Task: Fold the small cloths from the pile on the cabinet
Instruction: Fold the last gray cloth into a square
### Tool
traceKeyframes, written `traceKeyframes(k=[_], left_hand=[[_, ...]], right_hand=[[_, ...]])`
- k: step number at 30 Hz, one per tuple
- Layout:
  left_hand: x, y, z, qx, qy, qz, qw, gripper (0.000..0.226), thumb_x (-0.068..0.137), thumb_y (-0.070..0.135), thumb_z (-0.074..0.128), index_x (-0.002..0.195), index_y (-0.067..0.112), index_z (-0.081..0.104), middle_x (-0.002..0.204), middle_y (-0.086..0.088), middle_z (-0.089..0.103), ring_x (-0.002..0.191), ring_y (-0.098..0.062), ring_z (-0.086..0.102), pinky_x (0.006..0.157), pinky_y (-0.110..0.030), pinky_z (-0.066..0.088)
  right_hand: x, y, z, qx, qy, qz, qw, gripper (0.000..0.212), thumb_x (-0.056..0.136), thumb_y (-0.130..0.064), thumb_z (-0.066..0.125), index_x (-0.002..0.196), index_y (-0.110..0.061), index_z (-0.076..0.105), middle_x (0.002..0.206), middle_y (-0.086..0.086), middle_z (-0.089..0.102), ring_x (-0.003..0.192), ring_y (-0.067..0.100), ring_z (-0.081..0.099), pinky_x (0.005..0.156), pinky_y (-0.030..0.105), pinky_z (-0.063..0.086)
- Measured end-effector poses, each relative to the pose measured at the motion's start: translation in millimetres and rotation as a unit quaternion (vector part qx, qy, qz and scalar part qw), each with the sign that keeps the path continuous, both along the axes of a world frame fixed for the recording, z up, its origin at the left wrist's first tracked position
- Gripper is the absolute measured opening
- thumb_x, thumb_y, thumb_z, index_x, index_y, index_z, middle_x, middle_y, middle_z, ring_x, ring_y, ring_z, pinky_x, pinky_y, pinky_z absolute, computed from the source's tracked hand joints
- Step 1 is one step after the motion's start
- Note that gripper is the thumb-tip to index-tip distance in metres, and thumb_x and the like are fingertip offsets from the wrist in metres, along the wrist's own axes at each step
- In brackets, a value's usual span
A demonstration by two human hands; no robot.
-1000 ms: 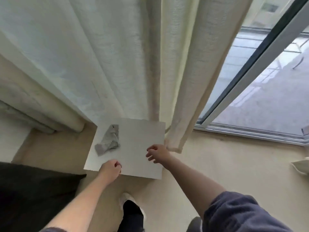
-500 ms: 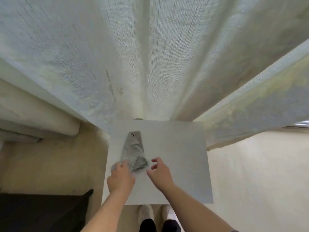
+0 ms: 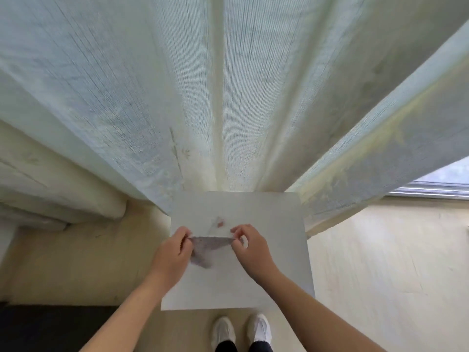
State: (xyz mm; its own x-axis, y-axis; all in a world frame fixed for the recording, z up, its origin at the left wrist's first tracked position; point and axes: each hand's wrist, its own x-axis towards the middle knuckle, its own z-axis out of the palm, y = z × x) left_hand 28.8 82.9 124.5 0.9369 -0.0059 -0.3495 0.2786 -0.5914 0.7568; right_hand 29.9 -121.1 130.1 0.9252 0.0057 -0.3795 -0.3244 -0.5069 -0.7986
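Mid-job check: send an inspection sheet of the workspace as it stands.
Surface: pale grey square cabinet top; faint reddish mark on it, too blurred to identify.
Job's things: small grey speckled cloth, held taut between both grips over the top; no pile seen.
Clutter: nothing seen.
Grips: left grip and right grip, bare hands, each pinching an end of the cloth.
Cables: nothing seen.
Surroundings: pale sheer curtains behind; beige floor; white shoes below; dark object lower left.
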Motion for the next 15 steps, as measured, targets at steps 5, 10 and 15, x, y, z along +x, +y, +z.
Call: traceKeyframes(k=[5, 10, 15], left_hand=[[23, -29, 156, -0.225, -0.007, 0.047, 0.973, 0.022, 0.090, 0.035, 0.056, 0.079, 0.016, 0.060, 0.071, -0.003, 0.060, 0.068, -0.016, 0.056, 0.061, -0.024, 0.044], [2, -40, 195, -0.328, 0.242, 0.006, 0.913, 0.057, 0.081, 0.050, 0.072, 0.116, 0.004, 0.066, 0.111, -0.019, 0.070, 0.101, -0.035, 0.068, 0.088, -0.049, 0.054], [-21, -62, 197, -0.318, 0.273, 0.107, 0.902, 0.031, 0.093, 0.015, 0.063, 0.115, -0.007, 0.063, 0.099, -0.020, 0.073, 0.084, -0.029, 0.071, 0.065, -0.037, 0.058]], right_hand=[[15, -37, 137, 0.153, -0.009, -0.100, 0.983, 0.010, 0.092, -0.017, 0.054, 0.087, -0.013, 0.062, 0.081, 0.007, 0.063, 0.074, 0.014, 0.056, 0.068, 0.034, 0.047], [0, -79, 175, 0.252, 0.239, -0.121, 0.930, 0.031, 0.089, -0.032, 0.066, 0.096, -0.002, 0.070, 0.090, 0.010, 0.072, 0.078, 0.021, 0.067, 0.071, 0.035, 0.054], [-19, -110, 186, 0.392, 0.266, -0.178, 0.862, 0.035, 0.097, -0.035, 0.055, 0.102, -0.004, 0.070, 0.087, 0.011, 0.070, 0.073, 0.021, 0.068, 0.063, 0.031, 0.054]])
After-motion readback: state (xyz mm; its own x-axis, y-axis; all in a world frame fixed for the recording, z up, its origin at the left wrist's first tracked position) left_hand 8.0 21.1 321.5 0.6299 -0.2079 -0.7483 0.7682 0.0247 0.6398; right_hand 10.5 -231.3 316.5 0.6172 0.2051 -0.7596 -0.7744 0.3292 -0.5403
